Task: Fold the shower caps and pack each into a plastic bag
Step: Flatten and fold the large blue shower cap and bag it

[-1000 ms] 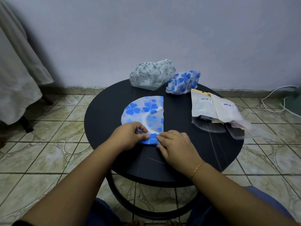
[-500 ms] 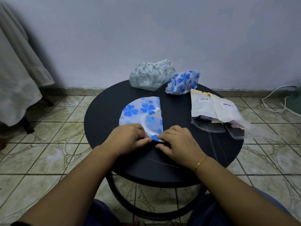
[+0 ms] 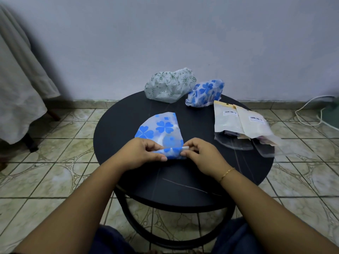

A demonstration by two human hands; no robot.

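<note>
Near edge of the round black table (image 3: 128, 180): left hand (image 3: 141, 153) and right hand (image 3: 203, 154) each pinch the rolled near hem of the flattened blue-flowered shower cap (image 3: 161, 129), lifting it slightly. The cap's remainder lies flat at table centre. Right of it, plastic bags (image 3: 238, 123) overlap. Farthest back, a green-patterned cap (image 3: 170, 85) and a second blue cap (image 3: 205, 92) sit unfolded, touching.
</note>
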